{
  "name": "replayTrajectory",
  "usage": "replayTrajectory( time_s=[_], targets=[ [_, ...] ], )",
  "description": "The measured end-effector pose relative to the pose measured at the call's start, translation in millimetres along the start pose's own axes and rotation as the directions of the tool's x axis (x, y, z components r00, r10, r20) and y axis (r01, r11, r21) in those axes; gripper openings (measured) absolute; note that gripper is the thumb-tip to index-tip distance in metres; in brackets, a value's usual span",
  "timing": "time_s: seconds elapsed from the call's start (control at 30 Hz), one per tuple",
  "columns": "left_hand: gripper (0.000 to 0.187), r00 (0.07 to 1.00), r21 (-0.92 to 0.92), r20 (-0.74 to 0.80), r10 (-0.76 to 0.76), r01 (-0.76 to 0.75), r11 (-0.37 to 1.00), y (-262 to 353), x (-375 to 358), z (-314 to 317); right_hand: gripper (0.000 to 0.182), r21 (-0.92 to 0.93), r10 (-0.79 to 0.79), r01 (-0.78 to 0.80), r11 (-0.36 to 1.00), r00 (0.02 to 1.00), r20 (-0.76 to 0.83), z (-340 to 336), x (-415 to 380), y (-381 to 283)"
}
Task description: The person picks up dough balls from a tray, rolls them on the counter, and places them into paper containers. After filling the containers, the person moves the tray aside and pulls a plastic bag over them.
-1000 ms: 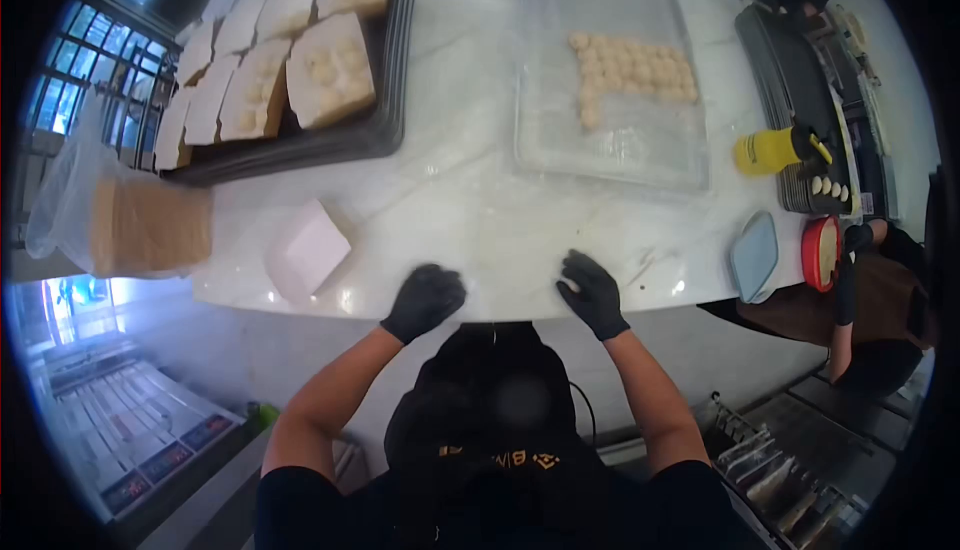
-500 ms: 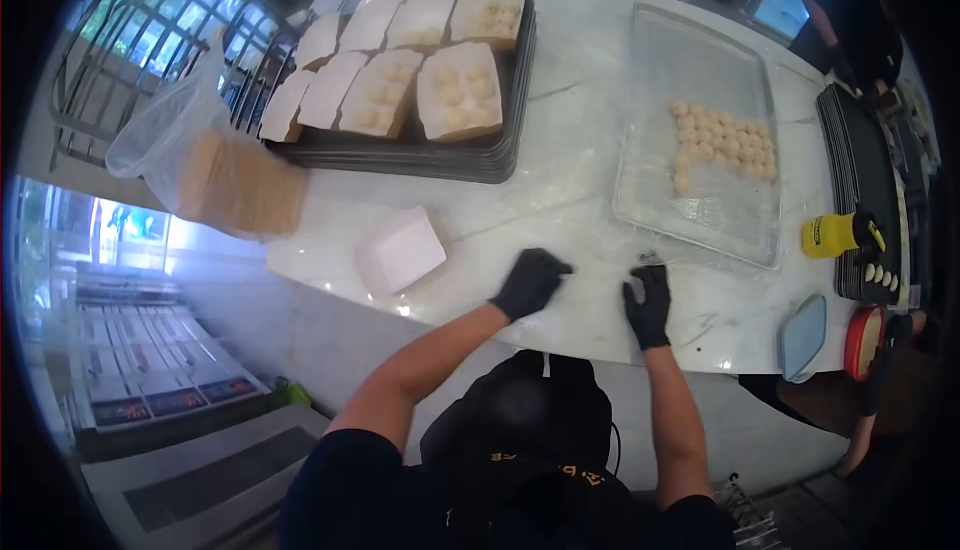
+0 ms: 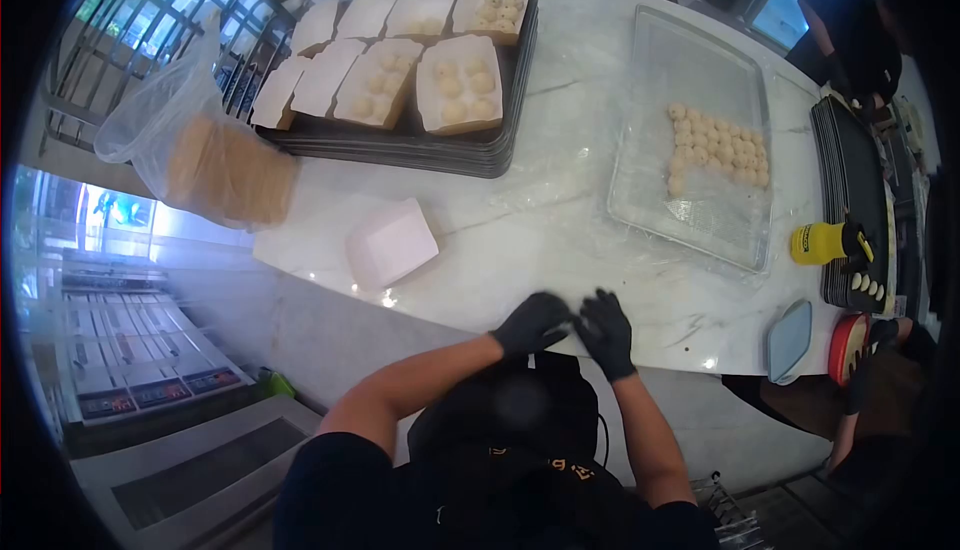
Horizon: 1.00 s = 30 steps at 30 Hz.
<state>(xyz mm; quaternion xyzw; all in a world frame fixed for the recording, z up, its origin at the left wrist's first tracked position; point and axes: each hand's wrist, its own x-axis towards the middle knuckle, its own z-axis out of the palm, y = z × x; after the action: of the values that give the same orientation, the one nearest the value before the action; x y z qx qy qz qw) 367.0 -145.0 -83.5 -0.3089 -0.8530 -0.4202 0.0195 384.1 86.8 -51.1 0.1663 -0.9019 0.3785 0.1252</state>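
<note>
Two grips, black-gloved left hand (image 3: 533,324) and black-gloved right hand (image 3: 606,334), close together, spread or pinching I can't tell; pale folded-paper box (image 3: 393,244) leftward on white marble tabletop (image 3: 500,250), likely light, crushable, best held by opposite walls.

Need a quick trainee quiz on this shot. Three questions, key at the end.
1. Left hand and right hand wear: A) white gloves, B) black gloves, C) blue gloves?
2. True or false: pale balls lie in the clear tray.
3. Fill in: the lone paper box on the table sits nearer the ____ hand.

Key: 1 B; 2 true; 3 left.
</note>
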Motion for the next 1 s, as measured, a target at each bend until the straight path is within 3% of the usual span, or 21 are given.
replayTrajectory(
  time_s=[0.07, 0.1, 0.13, 0.17, 0.2, 0.23, 0.27, 0.3, 0.33, 0.37, 0.4, 0.43, 0.5, 0.57, 0.63, 0.67, 0.73, 0.8, 0.9, 0.93, 1.0],
  targets=[
    [0.017, 0.978, -0.062, 0.076, 0.194, -0.189, 0.98, -0.8, -33.1, -15.8, 0.025, -0.074, 0.14, -0.133, 0.988, 0.986, 0.093, -17.1, -42.9, 28.0],
    [0.017, 0.977, -0.075, 0.077, 0.2, -0.194, 0.978, -14.2, -22.8, -25.5, 0.025, -0.12, 0.213, -0.198, 0.973, 0.969, 0.127, -20.3, -60.2, 42.5],
    [0.016, 0.967, 0.104, 0.241, -0.083, 0.059, 0.993, -22.2, 9.6, -51.9, 0.026, -0.156, 0.127, -0.126, 0.98, 0.992, -0.001, -23.1, -40.0, 44.3],
    [0.014, 0.856, 0.305, 0.351, -0.379, 0.278, 0.911, -17.1, 18.9, -56.7, 0.028, -0.205, 0.042, -0.064, 0.977, 0.993, -0.109, -27.0, -15.5, 41.3],
    [0.014, 0.854, 0.285, 0.366, -0.371, 0.277, 0.918, -6.8, 18.7, -41.0, 0.028, -0.221, 0.058, -0.079, 0.972, 0.993, -0.101, -16.5, -0.8, 34.2],
    [0.013, 0.957, 0.148, 0.187, -0.223, 0.197, 0.969, 4.2, 27.9, -22.0, 0.029, -0.146, 0.126, -0.139, 0.98, 0.988, -0.091, 0.2, 19.5, 22.7],
    [0.013, 0.996, 0.033, -0.023, -0.087, 0.088, 0.996, 15.2, 36.3, -6.1, 0.03, -0.065, 0.19, -0.196, 0.978, 0.979, -0.078, 7.3, 29.3, 17.0],
    [0.012, 0.97, -0.052, -0.243, 0.028, -0.042, 0.998, 23.2, 37.4, 1.1, 0.03, -0.07, 0.192, -0.198, 0.978, 0.978, -0.08, 4.3, 15.9, 14.7],
    [0.012, 0.969, -0.05, -0.244, 0.032, -0.045, 0.998, 25.5, 22.8, -3.6, 0.029, -0.043, 0.112, -0.111, 0.993, 0.994, 0.017, 2.4, -8.8, 7.9],
    [0.012, 0.997, -0.095, -0.043, 0.068, -0.072, 0.993, 24.2, -1.2, -13.1, 0.028, -0.004, 0.022, -0.022, 1.0, 0.994, 0.109, 2.9, -32.1, 2.8],
    [0.011, 0.983, -0.139, 0.154, 0.102, -0.081, 0.987, 22.2, -14.1, -21.4, 0.028, -0.007, 0.059, -0.058, 0.998, 0.992, 0.116, -3.0, -57.4, 14.0],
    [0.011, 0.985, -0.112, 0.144, 0.09, -0.074, 0.991, 14.2, -13.9, -26.3, 0.027, 0.002, 0.082, -0.083, 0.997, 0.989, 0.124, -13.8, -73.2, 33.1],
    [0.012, 0.985, 0.162, 0.161, 0.054, -0.08, 0.983, -10.3, -10.8, -52.8, 0.028, -0.169, 0.171, -0.168, 0.971, 0.985, 0.003, -24.6, -62.3, 62.4],
    [0.014, 0.999, 0.135, -0.002, 0.053, -0.053, 0.989, -31.0, 22.1, -28.4, 0.029, -0.167, 0.157, -0.166, 0.972, 0.986, -0.064, -17.0, 0.1, 50.3],
    [0.015, 0.985, 0.051, -0.166, 0.057, -0.049, 0.997, 1.9, 40.2, -2.5, 0.027, -0.063, 0.12, -0.123, 0.99, 0.991, -0.058, 5.9, 17.0, 24.2],
    [0.017, 0.99, -0.055, -0.135, 0.031, -0.039, 0.998, 8.3, 23.6, 8.3, 0.025, 0.007, 0.114, -0.114, 0.993, 0.992, -0.055, 10.5, 14.0, 12.3],
    [0.021, 0.998, -0.23, -0.018, 0.066, -0.068, 0.971, 17.3, -14.2, 9.8, 0.022, -0.075, 0.009, -0.002, 0.997, 0.996, 0.093, 2.9, -28.5, 1.1],
    [0.022, 0.989, -0.278, 0.053, 0.138, -0.119, 0.953, 8.2, -20.1, -20.8, 0.021, 0.047, 0.076, -0.081, 0.996, 0.991, 0.109, -21.2, -55.2, 18.4],
    [0.025, 0.895, 0.221, 0.408, -0.18, 0.095, 0.971, -0.7, 7.0, -62.4, 0.023, -0.114, 0.057, -0.067, 0.991, 0.995, -0.086, -18.5, -6.0, 56.6],
    [0.025, 0.896, 0.224, 0.405, -0.183, 0.098, 0.97, 1.3, 12.3, -49.1, 0.023, -0.195, 0.048, -0.081, 0.978, 0.985, -0.167, -18.7, 1.1, 57.0],
    [0.024, 0.997, -0.08, -0.068, -0.048, 0.043, 0.996, 5.9, 33.2, -10.0, 0.025, -0.163, 0.02, -0.04, 0.986, 0.992, -0.125, -2.5, 0.2, 29.2]
  ],
)
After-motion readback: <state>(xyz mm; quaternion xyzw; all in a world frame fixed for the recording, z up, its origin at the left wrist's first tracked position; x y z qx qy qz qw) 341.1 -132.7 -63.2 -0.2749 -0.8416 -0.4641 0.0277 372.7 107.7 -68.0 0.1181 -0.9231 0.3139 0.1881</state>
